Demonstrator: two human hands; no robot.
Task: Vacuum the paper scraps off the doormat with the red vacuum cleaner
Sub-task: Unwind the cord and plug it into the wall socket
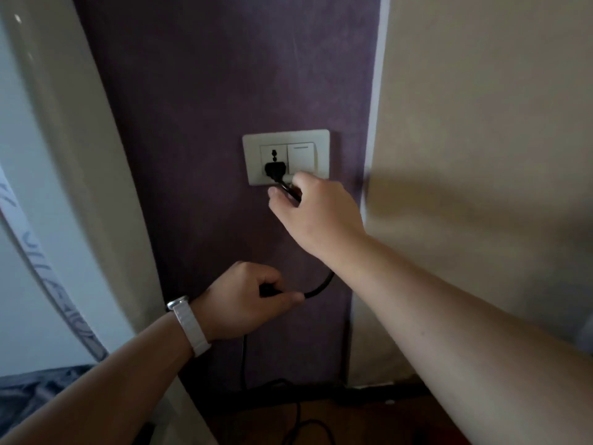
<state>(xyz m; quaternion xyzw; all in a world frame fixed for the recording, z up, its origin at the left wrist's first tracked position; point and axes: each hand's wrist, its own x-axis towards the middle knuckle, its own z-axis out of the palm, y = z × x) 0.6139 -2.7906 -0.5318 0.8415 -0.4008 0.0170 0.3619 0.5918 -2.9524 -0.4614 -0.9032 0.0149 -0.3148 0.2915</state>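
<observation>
Nearby, switch [301, 157] beside black plug [274, 170].

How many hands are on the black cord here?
2. The right hand pinches the cord just below the plug in the socket; the left hand grips it lower down.

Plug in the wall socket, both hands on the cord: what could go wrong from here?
1. The right hand pinches the black power cord just below the black plug in the white wall socket; pulling there could strain it.
2. The left hand grips slack cord; floor loops might snag.
</observation>
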